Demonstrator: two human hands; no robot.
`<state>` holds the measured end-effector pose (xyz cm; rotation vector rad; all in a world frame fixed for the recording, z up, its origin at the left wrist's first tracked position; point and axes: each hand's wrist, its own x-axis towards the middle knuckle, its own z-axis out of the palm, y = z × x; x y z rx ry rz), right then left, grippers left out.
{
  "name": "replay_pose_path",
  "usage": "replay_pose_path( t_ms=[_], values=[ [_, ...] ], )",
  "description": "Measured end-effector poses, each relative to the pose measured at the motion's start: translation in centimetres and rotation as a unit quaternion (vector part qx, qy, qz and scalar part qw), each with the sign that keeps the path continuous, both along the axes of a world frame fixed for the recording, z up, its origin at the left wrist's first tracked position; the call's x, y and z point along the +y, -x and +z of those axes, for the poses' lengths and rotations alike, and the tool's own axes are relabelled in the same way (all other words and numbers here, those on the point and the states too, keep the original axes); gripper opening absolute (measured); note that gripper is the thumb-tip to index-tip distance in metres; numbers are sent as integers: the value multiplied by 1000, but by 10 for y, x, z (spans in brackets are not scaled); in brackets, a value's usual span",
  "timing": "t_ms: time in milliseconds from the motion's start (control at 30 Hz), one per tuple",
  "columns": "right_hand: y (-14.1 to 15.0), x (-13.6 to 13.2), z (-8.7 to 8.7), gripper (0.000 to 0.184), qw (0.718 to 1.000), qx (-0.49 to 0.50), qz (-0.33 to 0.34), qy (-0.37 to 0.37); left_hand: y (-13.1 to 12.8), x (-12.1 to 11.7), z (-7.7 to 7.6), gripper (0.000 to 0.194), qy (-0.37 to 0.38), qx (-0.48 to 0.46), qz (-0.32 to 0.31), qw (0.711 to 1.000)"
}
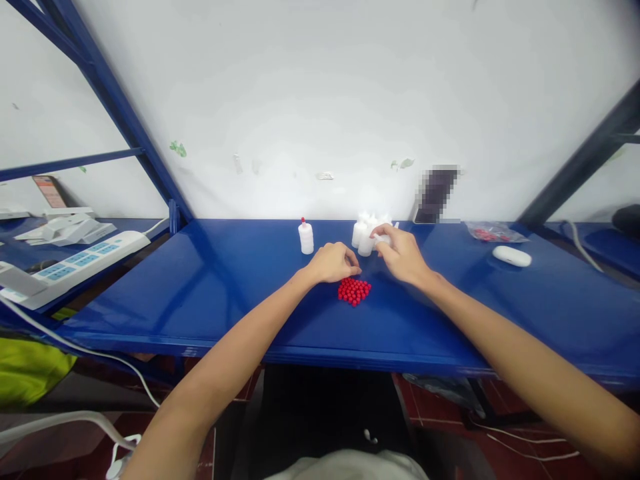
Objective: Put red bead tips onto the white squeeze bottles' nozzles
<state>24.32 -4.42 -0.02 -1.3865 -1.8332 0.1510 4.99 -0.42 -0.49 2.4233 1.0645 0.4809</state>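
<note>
My left hand (334, 263) hovers just behind a pile of small red caps (354, 291) on the blue table. Its thumb and fingertips are pinched together, and what they hold, if anything, is too small to make out. In my right hand (401, 253) a small white bottle (383, 239) is gripped, tilted, between thumb and fingers, partly hidden by them. Several white bottles (359, 233) stand upright in a cluster just left of and behind that hand. Apart on the left, a white bottle with a red cap (306, 238) stands upright.
Toward the wall on the right a phone (436, 195) leans upright. A clear plastic bag with red pieces (493, 233) and a white oval case (512, 256) lie farther right. A white power strip (80, 264) is at the left, beyond a blue metal frame (125, 123).
</note>
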Motion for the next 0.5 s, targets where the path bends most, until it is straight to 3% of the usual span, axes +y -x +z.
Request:
replay_pose_path(
  t_ms=[100,300,500],
  values=[
    [1,2,-4,34,999,-18,6,30,2,2,-1,13,6,-10,-4,1000],
    [6,3,-9,26,993,-52,57,86,6,8,-6,13,10,-39,-7,999],
    [8,4,-12,29,994,-14,43,104,9,11,-12,13,30,-107,17,994]
  ],
)
